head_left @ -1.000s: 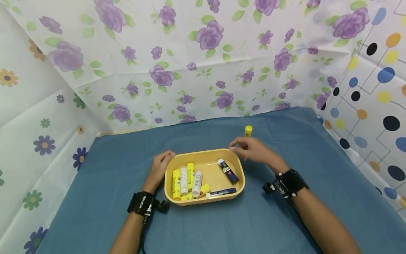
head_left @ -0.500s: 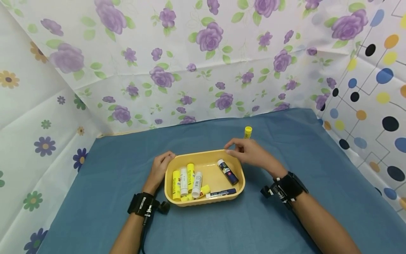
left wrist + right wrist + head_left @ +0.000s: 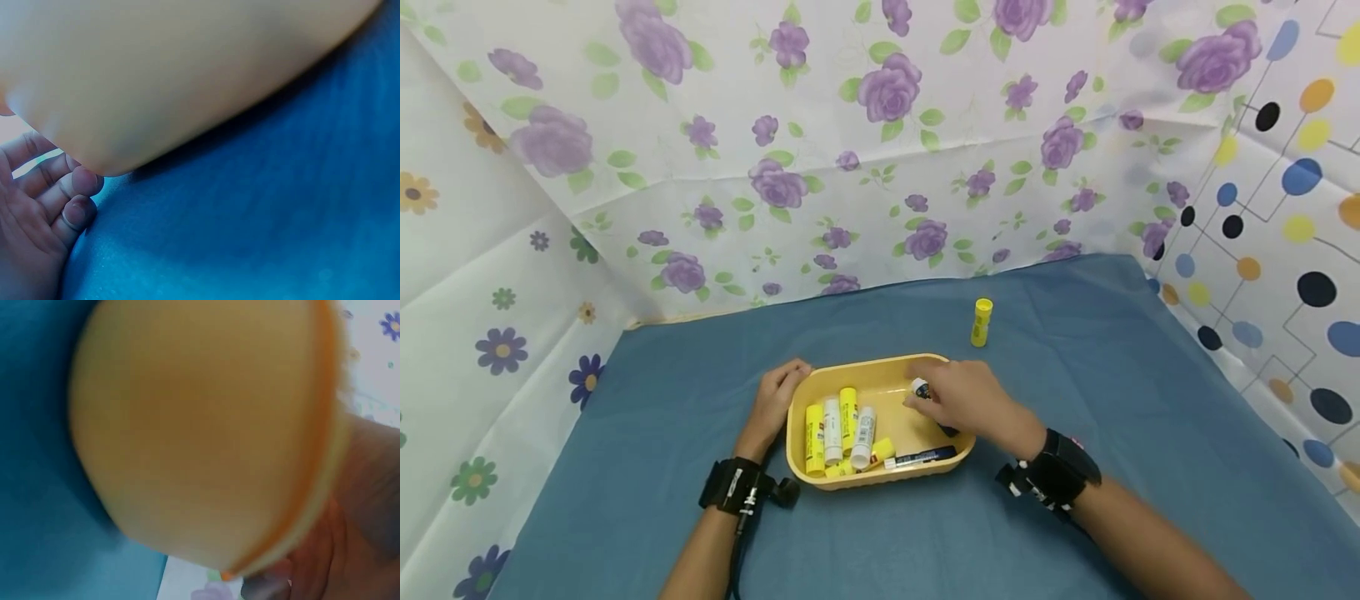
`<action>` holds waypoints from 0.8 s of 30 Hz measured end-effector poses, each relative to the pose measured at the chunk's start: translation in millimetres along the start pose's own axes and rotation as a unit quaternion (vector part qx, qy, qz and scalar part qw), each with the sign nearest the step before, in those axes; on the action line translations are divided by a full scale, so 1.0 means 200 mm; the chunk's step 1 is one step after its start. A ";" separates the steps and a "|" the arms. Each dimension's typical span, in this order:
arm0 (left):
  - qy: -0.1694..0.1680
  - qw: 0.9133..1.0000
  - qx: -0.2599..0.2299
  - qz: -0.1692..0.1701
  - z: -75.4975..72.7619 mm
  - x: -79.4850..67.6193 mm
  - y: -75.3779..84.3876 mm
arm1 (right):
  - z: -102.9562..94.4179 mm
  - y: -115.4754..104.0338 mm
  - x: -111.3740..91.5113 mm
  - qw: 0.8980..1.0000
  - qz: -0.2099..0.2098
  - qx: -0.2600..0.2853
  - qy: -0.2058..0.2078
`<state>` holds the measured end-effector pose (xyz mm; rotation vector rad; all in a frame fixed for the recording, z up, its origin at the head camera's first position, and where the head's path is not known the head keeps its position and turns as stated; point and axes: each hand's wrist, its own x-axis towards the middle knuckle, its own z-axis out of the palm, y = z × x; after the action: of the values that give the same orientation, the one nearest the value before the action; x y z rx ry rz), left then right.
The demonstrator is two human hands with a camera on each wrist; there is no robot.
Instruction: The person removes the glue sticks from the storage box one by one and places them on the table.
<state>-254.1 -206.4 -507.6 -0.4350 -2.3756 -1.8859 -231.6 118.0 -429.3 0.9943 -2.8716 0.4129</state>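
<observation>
My left hand (image 3: 772,400) grips the left end of a yellow plastic basket (image 3: 906,421); the left wrist view shows its fingertips against the outer wall. Over the basket's right side reaches my right hand (image 3: 973,400), thumb and fingers apart around the white cap of a dark blue glue stick (image 3: 921,387). The hand covers most of that stick. Yellow glue sticks (image 3: 815,440) and white glue sticks (image 3: 864,437) lie together at the basket's left. A slim dark blue tube with a clear end (image 3: 925,457) lies along the front wall.
A yellow glue stick (image 3: 981,323) stands upright on the blue cloth (image 3: 865,542) behind the basket, to the right. Flowered sheeting (image 3: 775,225) closes off the back and left, and a dotted sheet (image 3: 1285,317) the right. Each wrist wears a black camera strap (image 3: 1060,471).
My right hand has moved left and forward from the basket's back right rim to over the dark blue glue stick, uncovering the standing yellow glue stick. The left hand keeps its place.
</observation>
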 end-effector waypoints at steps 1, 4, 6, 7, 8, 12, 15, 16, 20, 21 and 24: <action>0.000 1.000 0.000 -0.002 0.00 0.00 0.00 | 0.02 -0.01 0.00 1.000 0.008 -0.020 0.001; 0.000 1.000 -0.001 -0.002 0.00 0.00 0.00 | 0.06 -0.04 0.00 0.996 0.044 -0.074 0.009; 0.000 1.000 -0.004 0.001 0.00 0.00 0.00 | 0.09 -0.06 0.00 0.992 0.060 -0.108 0.013; 0.001 1.000 -0.006 0.001 0.00 0.00 0.00 | 0.10 -0.06 0.01 0.991 0.065 -0.120 0.015; 0.001 1.000 -0.006 0.001 0.00 0.00 0.00 | 0.10 -0.07 0.01 0.989 0.069 -0.127 0.017; -0.001 1.000 -0.004 -0.002 0.00 0.00 0.00 | 0.12 -0.07 0.01 0.986 0.079 -0.145 0.017; -0.007 1.000 -0.003 -0.010 0.00 0.01 0.00 | 0.14 -0.06 0.01 0.986 0.078 -0.145 0.022; -0.009 1.000 -0.002 -0.010 0.00 0.00 0.02 | 0.14 -0.06 0.01 0.986 0.074 -0.147 0.027; -0.010 1.000 0.000 -0.008 0.01 -0.02 0.10 | 0.16 -0.05 0.01 0.986 0.053 -0.152 0.044; -0.009 1.000 0.001 -0.005 0.01 -0.02 0.12 | 0.16 -0.04 0.01 0.986 0.048 -0.154 0.049; -0.007 1.000 0.002 -0.001 0.02 -0.03 0.17 | 0.16 -0.03 0.01 0.985 0.036 -0.157 0.061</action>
<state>-238.4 -196.3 -477.6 -0.4477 -2.3889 -1.8845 -228.0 103.2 -458.1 0.7850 -2.7508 0.0193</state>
